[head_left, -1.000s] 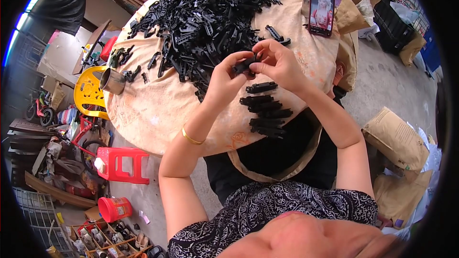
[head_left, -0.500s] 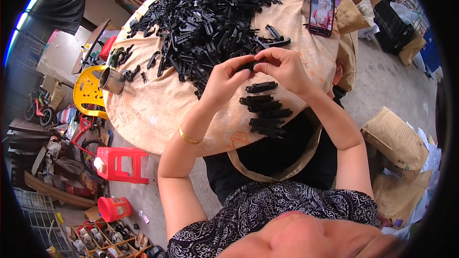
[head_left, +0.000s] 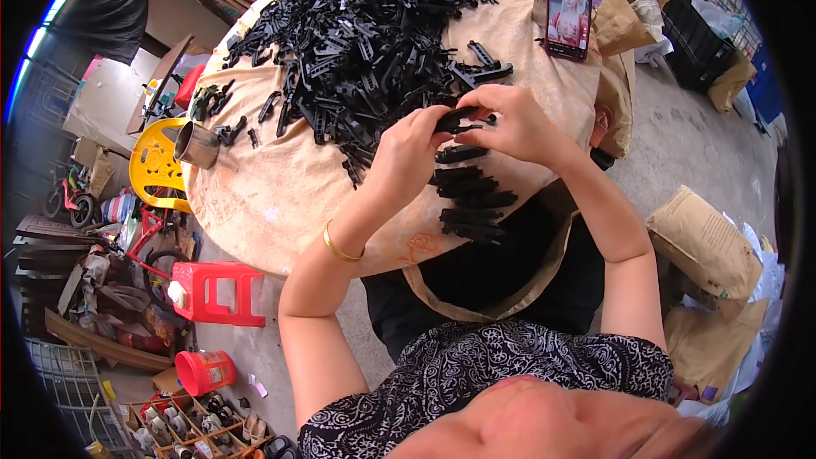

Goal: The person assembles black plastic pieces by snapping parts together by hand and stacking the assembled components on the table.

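Between my two hands, over the near part of the round table, is a small black plastic part [head_left: 459,119]. My left hand [head_left: 415,146] pinches its left end, and my right hand [head_left: 510,121] grips it from the right and above. Just below my fingers, a short column of several black plastic pieces [head_left: 473,189] lies side by side near the table edge. A large heap of loose black plastic parts [head_left: 357,42] covers the far and middle table. The exact shape of the held piece is partly hidden by my fingers.
A phone [head_left: 568,15] leans at the table's far right on the peach cloth [head_left: 255,229]. A metal cup [head_left: 197,144] stands at the left edge by a yellow chair [head_left: 157,161]. An open paper bag [head_left: 489,316] sits at my lap. A red stool [head_left: 217,291] is at left.
My right hand has shifted slightly right, and more of the black part shows between my hands. The column of pieces and the heap look the same.
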The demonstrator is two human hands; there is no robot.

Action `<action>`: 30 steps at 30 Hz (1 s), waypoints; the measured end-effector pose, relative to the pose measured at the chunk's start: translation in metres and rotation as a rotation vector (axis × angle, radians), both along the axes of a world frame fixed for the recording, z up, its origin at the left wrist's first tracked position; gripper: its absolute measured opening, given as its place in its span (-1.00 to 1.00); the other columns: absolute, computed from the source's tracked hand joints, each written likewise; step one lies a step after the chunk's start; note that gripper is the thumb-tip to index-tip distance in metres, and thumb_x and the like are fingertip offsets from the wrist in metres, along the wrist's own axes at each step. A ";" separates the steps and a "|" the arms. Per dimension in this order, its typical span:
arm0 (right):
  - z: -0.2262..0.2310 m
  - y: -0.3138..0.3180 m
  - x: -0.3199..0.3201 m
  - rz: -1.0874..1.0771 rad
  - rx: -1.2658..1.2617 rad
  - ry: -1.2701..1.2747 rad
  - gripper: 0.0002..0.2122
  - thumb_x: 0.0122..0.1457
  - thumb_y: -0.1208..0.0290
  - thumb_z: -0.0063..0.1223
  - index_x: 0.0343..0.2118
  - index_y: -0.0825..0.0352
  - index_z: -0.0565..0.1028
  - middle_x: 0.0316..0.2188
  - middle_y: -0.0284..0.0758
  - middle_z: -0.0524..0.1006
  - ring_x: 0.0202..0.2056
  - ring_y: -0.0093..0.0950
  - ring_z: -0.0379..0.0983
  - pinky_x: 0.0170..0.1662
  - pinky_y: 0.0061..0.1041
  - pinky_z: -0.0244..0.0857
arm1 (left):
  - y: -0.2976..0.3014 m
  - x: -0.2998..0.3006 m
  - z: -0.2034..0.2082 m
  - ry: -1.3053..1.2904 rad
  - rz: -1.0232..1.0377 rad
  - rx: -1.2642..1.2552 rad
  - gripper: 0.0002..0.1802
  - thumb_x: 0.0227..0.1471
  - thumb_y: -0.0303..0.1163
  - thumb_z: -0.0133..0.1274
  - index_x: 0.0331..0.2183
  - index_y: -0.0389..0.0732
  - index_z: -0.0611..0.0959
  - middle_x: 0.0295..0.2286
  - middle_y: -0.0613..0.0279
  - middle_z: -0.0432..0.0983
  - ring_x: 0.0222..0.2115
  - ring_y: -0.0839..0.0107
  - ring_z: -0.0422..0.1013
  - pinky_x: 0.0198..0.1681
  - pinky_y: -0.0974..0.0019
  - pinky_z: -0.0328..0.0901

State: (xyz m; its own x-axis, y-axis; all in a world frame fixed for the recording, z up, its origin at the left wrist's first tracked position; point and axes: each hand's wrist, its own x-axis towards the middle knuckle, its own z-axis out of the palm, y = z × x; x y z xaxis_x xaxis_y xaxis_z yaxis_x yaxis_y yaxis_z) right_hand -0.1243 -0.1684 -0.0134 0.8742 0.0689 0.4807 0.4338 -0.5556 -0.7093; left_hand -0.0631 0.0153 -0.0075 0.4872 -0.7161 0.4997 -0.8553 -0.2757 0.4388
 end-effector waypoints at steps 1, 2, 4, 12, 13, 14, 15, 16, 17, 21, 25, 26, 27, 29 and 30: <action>0.000 -0.001 0.000 0.005 0.014 -0.015 -0.69 -0.18 0.45 0.29 -0.34 0.44 0.48 -0.45 -0.25 0.50 -0.41 -0.49 0.48 -0.31 -0.57 0.35 | -0.001 -0.001 0.001 0.002 -0.002 -0.017 -0.70 -0.12 -0.64 0.03 -0.23 -0.34 0.49 -0.37 -0.01 0.48 -0.38 0.08 0.44 -0.33 0.31 0.33; 0.000 -0.001 0.001 0.004 0.015 -0.016 -0.69 -0.18 0.45 0.29 -0.34 0.44 0.48 -0.45 -0.25 0.50 -0.41 -0.49 0.48 -0.31 -0.57 0.35 | -0.001 -0.001 0.002 0.004 -0.004 -0.035 -0.72 -0.13 -0.64 0.03 -0.25 -0.35 0.50 -0.38 -0.01 0.48 -0.40 0.08 0.44 -0.35 0.31 0.33; -0.002 -0.002 0.002 0.021 -0.009 -0.026 -0.69 -0.18 0.44 0.29 -0.35 0.43 0.48 -0.46 -0.25 0.50 -0.42 -0.49 0.47 -0.32 -0.57 0.35 | 0.000 -0.001 0.002 0.027 -0.019 -0.015 -0.71 -0.12 -0.64 0.03 -0.24 -0.35 0.50 -0.38 0.00 0.48 -0.41 0.09 0.44 -0.36 0.31 0.33; -0.007 -0.003 0.003 0.001 0.056 0.065 -0.71 -0.18 0.41 0.29 -0.38 0.41 0.47 -0.49 -0.24 0.50 -0.46 -0.44 0.46 -0.38 -0.53 0.32 | -0.002 -0.002 0.000 0.036 -0.068 -0.055 -0.71 -0.10 -0.65 0.01 -0.23 -0.35 0.50 -0.38 0.01 0.48 -0.42 0.14 0.44 -0.37 0.34 0.32; -0.009 -0.002 0.004 -0.001 0.054 -0.030 -0.72 -0.17 0.39 0.27 -0.41 0.41 0.48 -0.51 -0.22 0.49 -0.49 -0.38 0.45 -0.42 -0.50 0.31 | -0.002 -0.002 0.001 0.058 -0.047 -0.040 -0.71 -0.10 -0.64 0.01 -0.23 -0.34 0.51 -0.38 0.01 0.48 -0.42 0.13 0.44 -0.37 0.34 0.33; -0.010 -0.001 0.004 -0.002 0.055 -0.030 -0.72 -0.17 0.39 0.27 -0.41 0.41 0.48 -0.51 -0.22 0.49 -0.49 -0.38 0.45 -0.42 -0.50 0.31 | -0.002 -0.001 0.002 0.080 -0.027 -0.025 -0.72 -0.10 -0.64 0.01 -0.23 -0.33 0.51 -0.39 0.01 0.48 -0.43 0.13 0.44 -0.37 0.33 0.33; -0.011 0.001 0.004 -0.017 -0.025 -0.120 -0.73 -0.17 0.40 0.26 -0.41 0.40 0.47 -0.51 -0.20 0.49 -0.48 -0.34 0.45 -0.41 -0.47 0.31 | -0.001 0.000 0.001 0.079 -0.025 -0.024 -0.72 -0.10 -0.64 0.01 -0.23 -0.33 0.51 -0.39 0.01 0.48 -0.43 0.13 0.44 -0.37 0.33 0.33; -0.011 0.002 0.005 -0.034 -0.105 -0.210 -0.75 -0.16 0.42 0.25 -0.42 0.40 0.46 -0.51 -0.19 0.48 -0.47 -0.30 0.44 -0.41 -0.45 0.30 | 0.001 0.002 -0.002 0.054 -0.043 -0.039 -0.69 -0.12 -0.64 0.02 -0.23 -0.32 0.50 -0.40 0.01 0.46 -0.43 0.10 0.42 -0.39 0.30 0.31; -0.012 0.002 0.005 -0.032 -0.104 -0.210 -0.75 -0.16 0.42 0.25 -0.42 0.40 0.46 -0.51 -0.19 0.48 -0.47 -0.30 0.44 -0.41 -0.45 0.30 | 0.001 0.004 -0.003 0.029 -0.061 -0.055 -0.67 -0.14 -0.64 0.02 -0.22 -0.30 0.50 -0.41 0.01 0.45 -0.44 0.08 0.40 -0.41 0.27 0.30; -0.016 -0.003 0.005 -0.033 -0.151 -0.192 -0.74 -0.13 0.39 0.21 -0.39 0.40 0.45 -0.49 -0.18 0.48 -0.43 -0.25 0.42 -0.39 -0.42 0.29 | -0.001 0.008 0.003 0.070 -0.099 -0.091 -0.71 -0.11 -0.61 0.05 -0.23 -0.30 0.53 -0.44 0.05 0.50 -0.49 0.26 0.45 -0.41 0.39 0.33; -0.015 -0.023 0.012 0.165 0.227 0.160 -0.74 -0.04 0.30 0.14 -0.35 0.38 0.48 -0.43 -0.19 0.48 -0.40 -0.26 0.43 -0.36 -0.47 0.29 | 0.003 0.006 0.002 0.321 -0.049 0.183 -0.75 -0.11 -0.53 0.11 -0.27 -0.28 0.58 -0.50 0.11 0.52 -0.55 0.47 0.39 -0.44 0.47 0.29; -0.015 -0.028 0.016 0.122 0.173 0.144 -0.73 -0.01 0.26 0.11 -0.32 0.37 0.50 -0.38 -0.21 0.48 -0.37 -0.26 0.42 -0.32 -0.48 0.30 | 0.003 0.004 0.001 0.195 -0.097 0.196 -0.76 -0.10 -0.49 0.12 -0.28 -0.28 0.58 -0.51 0.13 0.50 -0.54 0.44 0.38 -0.43 0.45 0.29; -0.021 -0.029 0.019 0.118 0.173 0.144 -0.73 -0.01 0.26 0.11 -0.32 0.37 0.50 -0.38 -0.21 0.48 -0.37 -0.26 0.42 -0.32 -0.48 0.30 | 0.003 0.002 0.001 0.069 -0.150 0.208 -0.77 -0.09 -0.46 0.12 -0.29 -0.27 0.59 -0.53 0.14 0.48 -0.53 0.42 0.37 -0.42 0.43 0.28; -0.032 -0.028 0.024 -0.057 -0.270 -0.115 -0.73 -0.02 0.27 0.11 -0.32 0.37 0.50 -0.39 -0.21 0.47 -0.36 -0.26 0.42 -0.30 -0.44 0.31 | 0.000 -0.001 -0.007 0.141 -0.242 0.139 -0.79 -0.09 -0.43 0.12 -0.32 -0.27 0.60 -0.54 0.14 0.45 -0.53 0.37 0.36 -0.42 0.39 0.27; -0.032 -0.020 0.023 -0.108 -0.307 -0.114 -0.77 -0.02 0.31 0.11 -0.35 0.35 0.50 -0.42 -0.23 0.46 -0.34 -0.29 0.41 -0.27 -0.39 0.30 | 0.000 -0.001 -0.009 0.212 -0.322 0.070 -0.80 -0.09 -0.40 0.13 -0.35 -0.27 0.61 -0.55 0.13 0.42 -0.53 0.32 0.35 -0.41 0.35 0.26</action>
State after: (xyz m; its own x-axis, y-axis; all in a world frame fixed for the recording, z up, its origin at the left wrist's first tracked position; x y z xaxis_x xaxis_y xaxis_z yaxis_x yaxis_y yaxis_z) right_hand -0.1013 -0.1886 -0.0454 0.8264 0.1351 0.5467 0.4272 -0.7830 -0.4522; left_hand -0.0645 0.0152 -0.0168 0.3192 -0.8780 0.3565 -0.7951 -0.0435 0.6049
